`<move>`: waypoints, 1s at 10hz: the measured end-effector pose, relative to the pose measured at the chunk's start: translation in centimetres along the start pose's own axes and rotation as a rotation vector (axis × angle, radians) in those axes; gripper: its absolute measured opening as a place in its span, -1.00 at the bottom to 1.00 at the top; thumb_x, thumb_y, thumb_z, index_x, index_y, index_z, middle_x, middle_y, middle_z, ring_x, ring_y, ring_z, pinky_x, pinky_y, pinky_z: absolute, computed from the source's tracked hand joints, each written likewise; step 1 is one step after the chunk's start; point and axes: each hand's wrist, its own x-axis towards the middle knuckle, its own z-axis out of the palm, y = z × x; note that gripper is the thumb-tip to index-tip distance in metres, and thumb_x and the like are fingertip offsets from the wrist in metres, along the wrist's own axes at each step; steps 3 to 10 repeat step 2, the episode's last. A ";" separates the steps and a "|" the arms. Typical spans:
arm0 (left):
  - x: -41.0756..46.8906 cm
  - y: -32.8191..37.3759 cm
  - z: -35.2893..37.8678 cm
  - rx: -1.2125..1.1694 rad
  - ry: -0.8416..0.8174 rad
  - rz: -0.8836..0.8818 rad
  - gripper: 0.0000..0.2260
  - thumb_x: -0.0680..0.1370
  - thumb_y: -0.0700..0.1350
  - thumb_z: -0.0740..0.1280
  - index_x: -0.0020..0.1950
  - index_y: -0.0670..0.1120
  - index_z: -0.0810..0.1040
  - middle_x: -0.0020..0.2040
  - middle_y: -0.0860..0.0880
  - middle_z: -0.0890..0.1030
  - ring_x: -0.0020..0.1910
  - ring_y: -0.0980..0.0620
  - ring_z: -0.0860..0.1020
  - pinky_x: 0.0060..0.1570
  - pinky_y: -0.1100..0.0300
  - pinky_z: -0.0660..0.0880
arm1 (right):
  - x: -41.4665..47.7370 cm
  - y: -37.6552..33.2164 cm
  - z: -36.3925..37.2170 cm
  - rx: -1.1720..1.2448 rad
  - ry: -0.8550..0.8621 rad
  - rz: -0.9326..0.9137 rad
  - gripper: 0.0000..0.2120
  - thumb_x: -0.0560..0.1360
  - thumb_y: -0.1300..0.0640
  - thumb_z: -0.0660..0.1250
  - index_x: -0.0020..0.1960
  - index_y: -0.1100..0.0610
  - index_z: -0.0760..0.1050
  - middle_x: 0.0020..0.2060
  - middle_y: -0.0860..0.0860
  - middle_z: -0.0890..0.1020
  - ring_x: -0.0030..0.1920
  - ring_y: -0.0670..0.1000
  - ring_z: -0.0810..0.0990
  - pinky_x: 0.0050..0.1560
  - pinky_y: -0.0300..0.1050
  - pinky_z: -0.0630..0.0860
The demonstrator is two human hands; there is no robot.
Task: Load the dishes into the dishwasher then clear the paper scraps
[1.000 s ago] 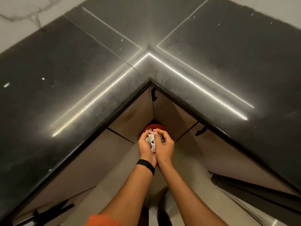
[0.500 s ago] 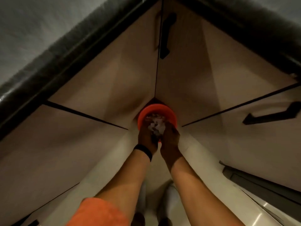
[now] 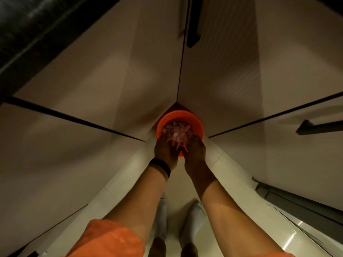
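Note:
An orange bucket (image 3: 168,118) stands on the floor in the corner where two runs of cabinets meet. White paper scraps (image 3: 176,129) lie inside it. My left hand (image 3: 166,151) and my right hand (image 3: 194,153) reach down side by side over the bucket's near rim, fingers spread over the scraps. A few scraps show between the fingertips; whether the fingers still hold any is blurred.
Beige cabinet doors (image 3: 92,89) close in on left and right, with black handles (image 3: 193,21) near the corner seam and at right (image 3: 319,127). The dark counter edge (image 3: 24,34) overhangs at upper left. An open dishwasher door (image 3: 297,206) lies lower right. My socked feet (image 3: 193,216) stand on pale floor.
I bent down from the counter to the floor bucket. Both hands, which held the bunched scraps together, lowered into the bucket and spread apart, and scraps now lie inside.

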 end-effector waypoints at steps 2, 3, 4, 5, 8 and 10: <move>-4.2 1.2 1.3 -0.018 -0.025 0.003 -0.74 0.72 -0.01 0.09 0.22 -0.05 0.52 0.03 -0.08 0.64 0.03 -0.08 0.59 -0.02 0.05 0.53 | -2.2 -1.3 -0.7 -0.016 -0.027 -0.038 -0.69 0.69 0.07 0.19 0.38 0.10 0.50 0.19 0.10 0.64 0.19 0.15 0.60 0.31 0.23 0.52; -4.2 1.2 1.3 -0.018 -0.025 0.003 -0.74 0.72 -0.01 0.09 0.22 -0.05 0.52 0.03 -0.08 0.64 0.03 -0.08 0.59 -0.02 0.05 0.53 | -2.2 -1.3 -0.7 -0.016 -0.027 -0.038 -0.69 0.69 0.07 0.19 0.38 0.10 0.50 0.19 0.10 0.64 0.19 0.15 0.60 0.31 0.23 0.52; -4.2 1.2 1.3 -0.018 -0.025 0.003 -0.74 0.72 -0.01 0.09 0.22 -0.05 0.52 0.03 -0.08 0.64 0.03 -0.08 0.59 -0.02 0.05 0.53 | -2.2 -1.3 -0.7 -0.016 -0.027 -0.038 -0.69 0.69 0.07 0.19 0.38 0.10 0.50 0.19 0.10 0.64 0.19 0.15 0.60 0.31 0.23 0.52; -4.2 1.2 1.3 -0.018 -0.025 0.003 -0.74 0.72 -0.01 0.09 0.22 -0.05 0.52 0.03 -0.08 0.64 0.03 -0.08 0.59 -0.02 0.05 0.53 | -2.2 -1.3 -0.7 -0.016 -0.027 -0.038 -0.69 0.69 0.07 0.19 0.38 0.10 0.50 0.19 0.10 0.64 0.19 0.15 0.60 0.31 0.23 0.52; -4.2 1.2 1.3 -0.018 -0.025 0.003 -0.74 0.72 -0.01 0.09 0.22 -0.05 0.52 0.03 -0.08 0.64 0.03 -0.08 0.59 -0.02 0.05 0.53 | -2.2 -1.3 -0.7 -0.016 -0.027 -0.038 -0.69 0.69 0.07 0.19 0.38 0.10 0.50 0.19 0.10 0.64 0.19 0.15 0.60 0.31 0.23 0.52; -4.2 1.2 1.3 -0.018 -0.025 0.003 -0.74 0.72 -0.01 0.09 0.22 -0.05 0.52 0.03 -0.08 0.64 0.03 -0.08 0.59 -0.02 0.05 0.53 | -2.2 -1.3 -0.7 -0.016 -0.027 -0.038 -0.69 0.69 0.07 0.19 0.38 0.10 0.50 0.19 0.10 0.64 0.19 0.15 0.60 0.31 0.23 0.52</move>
